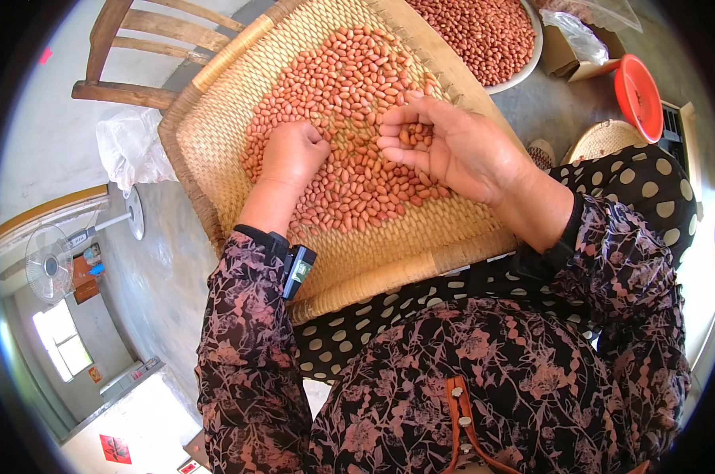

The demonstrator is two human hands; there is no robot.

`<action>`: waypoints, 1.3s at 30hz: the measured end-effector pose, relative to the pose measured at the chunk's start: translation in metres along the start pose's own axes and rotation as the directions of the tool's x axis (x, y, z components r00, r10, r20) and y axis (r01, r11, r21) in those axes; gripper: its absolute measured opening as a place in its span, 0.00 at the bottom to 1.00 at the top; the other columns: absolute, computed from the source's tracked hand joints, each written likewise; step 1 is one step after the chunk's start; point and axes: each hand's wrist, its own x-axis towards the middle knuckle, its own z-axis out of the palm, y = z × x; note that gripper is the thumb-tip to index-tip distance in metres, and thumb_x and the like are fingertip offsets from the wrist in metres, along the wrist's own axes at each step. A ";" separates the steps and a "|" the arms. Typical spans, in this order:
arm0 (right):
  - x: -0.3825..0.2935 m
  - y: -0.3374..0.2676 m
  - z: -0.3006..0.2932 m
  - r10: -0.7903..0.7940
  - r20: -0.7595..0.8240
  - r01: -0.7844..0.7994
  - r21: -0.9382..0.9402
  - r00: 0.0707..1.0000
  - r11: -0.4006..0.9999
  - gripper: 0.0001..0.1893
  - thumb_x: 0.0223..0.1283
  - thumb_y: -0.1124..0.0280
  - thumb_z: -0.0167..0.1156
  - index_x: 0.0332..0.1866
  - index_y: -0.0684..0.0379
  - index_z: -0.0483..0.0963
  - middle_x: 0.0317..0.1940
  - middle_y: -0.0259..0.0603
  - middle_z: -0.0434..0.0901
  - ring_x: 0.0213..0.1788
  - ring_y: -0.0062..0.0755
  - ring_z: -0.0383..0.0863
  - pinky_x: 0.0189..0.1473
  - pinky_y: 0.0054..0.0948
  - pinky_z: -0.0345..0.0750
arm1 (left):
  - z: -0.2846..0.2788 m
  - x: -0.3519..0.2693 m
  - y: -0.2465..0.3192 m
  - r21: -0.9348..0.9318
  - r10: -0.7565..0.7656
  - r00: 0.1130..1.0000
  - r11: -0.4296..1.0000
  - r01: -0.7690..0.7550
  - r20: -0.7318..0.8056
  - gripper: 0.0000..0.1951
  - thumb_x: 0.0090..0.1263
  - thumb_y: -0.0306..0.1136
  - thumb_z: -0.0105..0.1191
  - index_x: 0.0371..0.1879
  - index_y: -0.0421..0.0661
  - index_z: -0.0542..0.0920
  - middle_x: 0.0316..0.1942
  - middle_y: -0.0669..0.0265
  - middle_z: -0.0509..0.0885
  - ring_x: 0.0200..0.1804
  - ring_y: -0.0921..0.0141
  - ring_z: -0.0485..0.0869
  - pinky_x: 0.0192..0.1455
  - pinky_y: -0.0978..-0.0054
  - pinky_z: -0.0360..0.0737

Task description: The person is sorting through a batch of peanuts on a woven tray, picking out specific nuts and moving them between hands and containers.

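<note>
A woven winnowing basket (209,142) rests on my lap, and a layer of shelled peanuts (357,204) with reddish skins is spread over its middle. My left hand (295,151) is curled low over the left part of the layer, knuckles up. Its fingertips are hidden, so whether it pinches a peanut does not show. On the right, my right hand (458,142) is cupped, palm turned inward, above the peanuts. Several loose peanuts (417,136) lie in that palm, behind the bent fingers.
Beyond the basket's right rim stands a wide basin (538,38) full of peanuts. Further right are a cardboard box (588,56), a red plastic basin (639,98) and a round woven mat (603,139). A wooden chair (126,92) adjoins the upper left rim; a standing fan (49,263) is left.
</note>
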 end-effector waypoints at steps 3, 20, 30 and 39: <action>0.001 0.003 -0.003 0.003 0.012 -0.003 -0.006 1.000 1.000 0.15 0.71 0.65 0.45 0.42 0.69 0.71 0.40 0.44 0.72 0.44 0.35 0.76 0.51 0.31 0.80 | -0.021 0.001 -0.001 -0.460 -0.129 0.984 0.871 0.173 0.125 0.05 0.56 0.29 0.61 0.25 0.41 0.83 0.21 0.68 0.83 0.23 0.73 0.78 0.28 0.77 0.75; 0.001 -0.004 0.001 -0.006 0.015 0.006 -0.034 1.000 0.999 0.19 0.72 0.62 0.43 0.45 0.72 0.70 0.41 0.46 0.74 0.45 0.34 0.77 0.53 0.32 0.79 | -0.003 -0.010 -0.019 -0.359 -0.005 0.969 0.929 0.096 0.248 0.05 0.60 0.23 0.54 0.33 0.40 0.82 0.26 0.71 0.81 0.29 0.80 0.75 0.32 0.83 0.72; 0.002 -0.004 0.000 -0.035 0.015 0.035 0.032 0.999 0.999 0.13 0.70 0.64 0.48 0.44 0.66 0.70 0.39 0.42 0.74 0.42 0.32 0.76 0.48 0.32 0.81 | -0.013 -0.014 -0.019 -0.360 -0.035 0.958 0.922 0.140 0.284 0.02 0.57 0.21 0.57 0.27 0.41 0.81 0.23 0.74 0.79 0.27 0.81 0.73 0.31 0.82 0.71; 0.003 -0.001 -0.003 -0.052 -0.003 0.052 -0.002 0.999 0.999 0.13 0.71 0.65 0.46 0.42 0.67 0.70 0.40 0.43 0.75 0.43 0.32 0.76 0.49 0.33 0.82 | -0.009 -0.018 -0.015 -0.303 -0.052 0.978 0.946 0.112 0.201 0.02 0.56 0.21 0.57 0.27 0.42 0.81 0.22 0.73 0.79 0.26 0.80 0.74 0.30 0.82 0.72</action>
